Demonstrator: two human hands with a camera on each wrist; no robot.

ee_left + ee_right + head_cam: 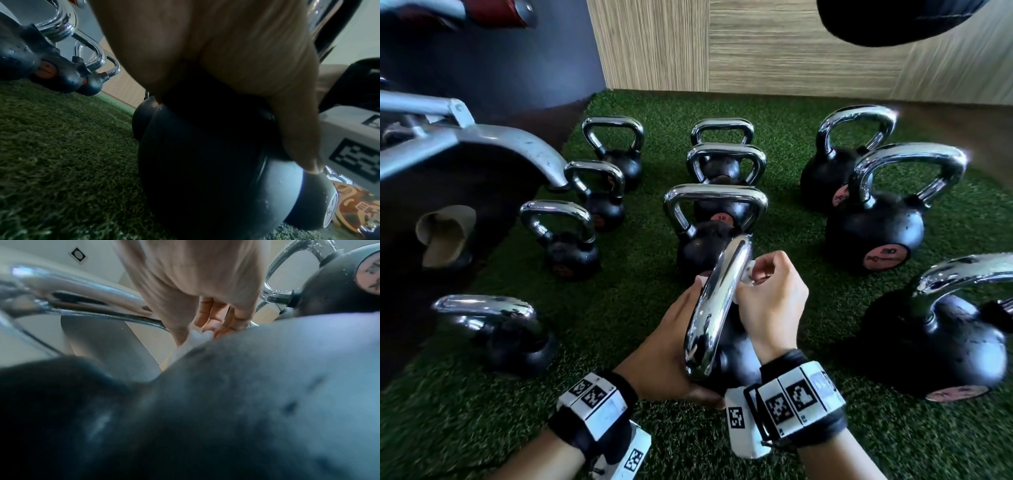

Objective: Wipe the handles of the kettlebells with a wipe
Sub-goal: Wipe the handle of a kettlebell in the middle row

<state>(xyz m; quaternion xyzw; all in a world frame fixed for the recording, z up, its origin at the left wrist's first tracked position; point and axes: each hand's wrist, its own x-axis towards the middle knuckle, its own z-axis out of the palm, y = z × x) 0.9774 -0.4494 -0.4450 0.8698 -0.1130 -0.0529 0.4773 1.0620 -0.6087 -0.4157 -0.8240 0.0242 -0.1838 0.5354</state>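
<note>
The nearest black kettlebell (pixel 732 356) stands on the green turf, its chrome handle (pixel 717 308) seen end-on in the head view. My left hand (pixel 671 346) cups the ball and handle base from the left, thumb wrapped low; in the left wrist view the palm (pixel 205 48) lies on the ball (pixel 205 162). My right hand (pixel 767 301) pinches a white wipe (pixel 751 272) against the handle's far right side. In the right wrist view the curled fingers (pixel 213 321) hold the wipe (pixel 197 337) beside the handle (pixel 92 295).
Several more kettlebells stand in rows on the turf (pixel 626 301): small ones to the left (pixel 561 236), one just behind (pixel 715 212), big ones to the right (pixel 876 219) and near right (pixel 941 335). A grey machine frame (pixel 482 144) juts in from the left. A wood-panel wall (pixel 756 44) closes the back.
</note>
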